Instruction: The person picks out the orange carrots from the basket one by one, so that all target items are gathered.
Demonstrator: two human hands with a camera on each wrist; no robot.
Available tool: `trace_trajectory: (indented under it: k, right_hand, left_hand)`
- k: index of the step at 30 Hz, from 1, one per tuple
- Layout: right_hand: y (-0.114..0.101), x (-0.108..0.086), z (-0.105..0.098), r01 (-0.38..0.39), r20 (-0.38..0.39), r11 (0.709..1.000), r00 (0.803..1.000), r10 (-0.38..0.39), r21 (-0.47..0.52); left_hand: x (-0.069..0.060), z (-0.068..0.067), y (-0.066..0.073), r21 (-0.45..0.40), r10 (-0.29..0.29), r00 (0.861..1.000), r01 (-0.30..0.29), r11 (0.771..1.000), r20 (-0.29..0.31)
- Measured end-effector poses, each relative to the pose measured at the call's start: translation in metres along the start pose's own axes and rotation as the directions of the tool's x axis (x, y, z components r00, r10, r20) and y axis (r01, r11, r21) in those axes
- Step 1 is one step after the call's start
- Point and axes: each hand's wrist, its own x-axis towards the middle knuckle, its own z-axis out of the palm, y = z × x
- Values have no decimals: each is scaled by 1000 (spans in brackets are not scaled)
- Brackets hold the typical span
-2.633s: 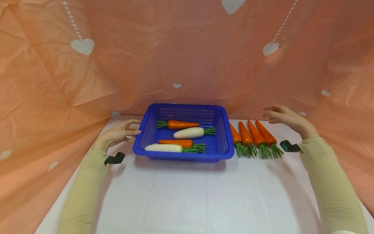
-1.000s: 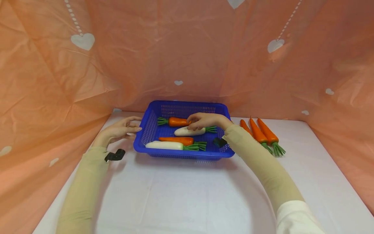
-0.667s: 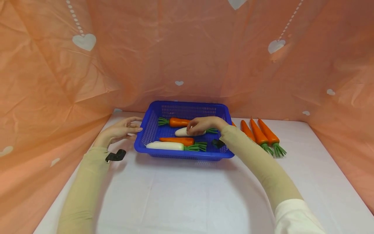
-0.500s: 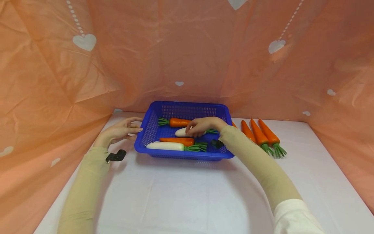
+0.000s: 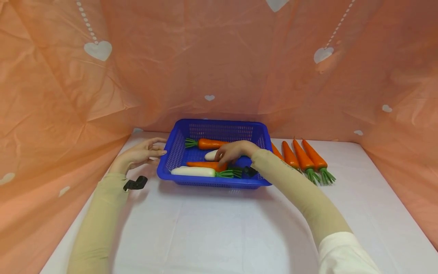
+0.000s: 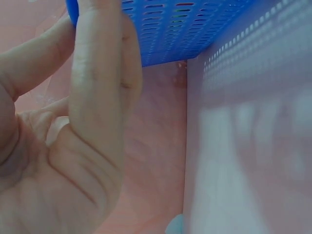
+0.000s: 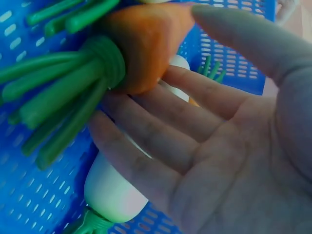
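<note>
In the head view, a blue plastic basket (image 5: 213, 185) holds two carrots and two white radishes. My right hand (image 5: 236, 150) reaches into it from the right. Its thumb and fingers lie on either side of the front carrot (image 5: 202, 164), holding it near the leafy end; the right wrist view shows that carrot (image 7: 146, 44) between them, several fingertips partly hidden behind it. The hand covers much of the rear white radish (image 5: 210, 155). The front white radish (image 5: 193, 171) and rear carrot (image 5: 208, 144) lie nearby. My left hand (image 5: 138, 154) rests its fingers, extended, against the basket's left rim.
Several carrots (image 5: 309, 154) lie side by side on the white table (image 5: 212, 228), right of the basket. An orange cloth (image 5: 219, 61) with white hearts hangs behind and along both sides. Black wrist cameras (image 5: 136, 183) sit at both wrists.
My right hand came from over the carrots on the right into the basket, took hold of the rear white radish, then left it and shifted nearer to the front carrot. My left hand stayed put.
</note>
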Motion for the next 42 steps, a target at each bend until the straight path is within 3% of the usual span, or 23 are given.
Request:
trace_trajectory:
  k: [3,11,22,27,35,42]
  right_hand:
    - [-2,2,1,-5,-7,998,1000,5,-56]
    - [-4,5,1,32,12,996,999,-31,-78]
    - [-5,3,2,4,-20,994,1000,-6,-105]
    - [-3,-2,-2,27,-32,988,999,-32,-152]
    - [-3,-21,-22,109,-88,981,988,-125,-163]
    - [-3,-56,-48,150,-198,983,965,-169,-111]
  left_hand:
    - [0,0,0,9,-6,1000,6,1000,-1]
    - [0,-1,0,30,-12,1000,12,999,-15]
    - [1,1,0,-4,1,1000,-1,1000,-9]
    - [0,1,0,-16,7,1000,-7,1000,-9]
    - [2,0,-2,-5,6,1000,-6,1000,-12]
    - [0,0,-3,-12,30,1000,-30,999,-1]
